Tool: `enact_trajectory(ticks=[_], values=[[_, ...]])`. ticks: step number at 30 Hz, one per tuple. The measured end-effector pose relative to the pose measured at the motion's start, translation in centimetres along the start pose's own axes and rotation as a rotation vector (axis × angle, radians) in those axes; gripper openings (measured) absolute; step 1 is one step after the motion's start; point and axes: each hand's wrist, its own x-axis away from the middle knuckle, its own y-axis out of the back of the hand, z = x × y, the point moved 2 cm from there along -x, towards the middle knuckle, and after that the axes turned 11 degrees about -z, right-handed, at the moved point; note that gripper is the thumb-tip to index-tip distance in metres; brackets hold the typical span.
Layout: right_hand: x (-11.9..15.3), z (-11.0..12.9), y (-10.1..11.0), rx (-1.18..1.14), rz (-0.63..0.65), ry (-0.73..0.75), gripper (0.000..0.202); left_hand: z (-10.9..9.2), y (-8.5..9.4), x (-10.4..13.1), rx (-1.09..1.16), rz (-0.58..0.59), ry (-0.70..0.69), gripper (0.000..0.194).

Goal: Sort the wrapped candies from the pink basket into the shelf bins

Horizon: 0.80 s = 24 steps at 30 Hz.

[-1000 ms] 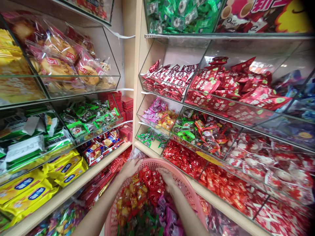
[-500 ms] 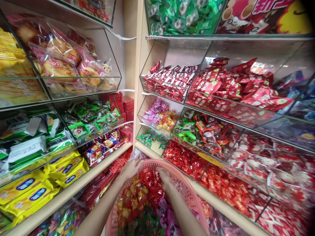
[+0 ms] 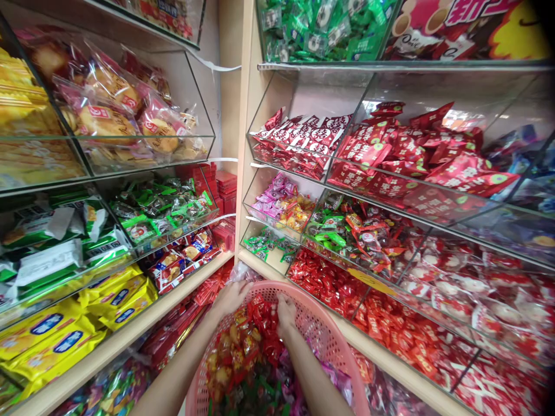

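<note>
A pink perforated plastic basket (image 3: 333, 329) full of wrapped sweets is at the bottom centre. My left hand (image 3: 233, 296) rests on its far left rim, fingers around the edge. Inside the basket, my right hand (image 3: 285, 313) is at the red-wrapped sweets (image 3: 263, 323), its fingers curled; whether one is between them is too small to tell. Golden-wrapped sweets (image 3: 229, 352) lie to the left, green and dark ones (image 3: 255, 396) nearest me, and purple ones (image 3: 336, 378) under and right of my right forearm.
Shelves with clear bins meet at a wooden post (image 3: 244, 133). Right-hand bins hold loose red sweets (image 3: 321, 280) and red packets (image 3: 399, 144). On the left are yellow packets (image 3: 47, 329) and wrapped cakes (image 3: 108, 115). A wooden shelf edge (image 3: 143, 318) runs beside my left arm.
My right hand has shifted slightly within the basket and its fingers have curled more. More purple sweets show to the right of my forearm. My left hand stays on the rim.
</note>
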Motion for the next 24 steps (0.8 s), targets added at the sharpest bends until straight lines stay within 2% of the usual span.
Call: enact_trajectory(ticks=[3, 6, 10, 13, 17, 22, 24], values=[[0.1, 1.0, 0.7, -0.112, -0.073, -0.029, 0.016, 0.1, -0.1, -0.1, 0.002, 0.003, 0.011, 0.048], [0.3, 2.0, 1.9, -0.167, -0.076, -0.081, 0.016, 0.2, -0.3, -0.2, 0.009, -0.005, 0.002, 0.049], [1.2, 2.3, 3.2, -0.229, 0.01, -0.16, 0.007, 0.4, -0.5, -0.4, 0.007, -0.024, -0.044, 0.053], [1.8, 1.7, 3.3, -0.314, 0.045, -0.187, 0.018, 0.6, -0.6, -0.5, 0.003, -0.034, -0.066, 0.054], [2.0, 0.9, 2.9, -0.298, -0.042, -0.058, 0.027, 0.7, -0.6, -0.5, -0.001, -0.032, -0.062, 0.055], [3.1, 0.6, 1.6, -0.115, 0.015, 0.136, 0.028, 0.6, -0.7, -0.4, 0.001, -0.043, -0.082, 0.055], [4.3, 1.3, 1.2, 0.033, 0.033, 0.29, 0.03, 0.6, -0.7, -0.4, -0.007, -0.052, -0.084, 0.055]])
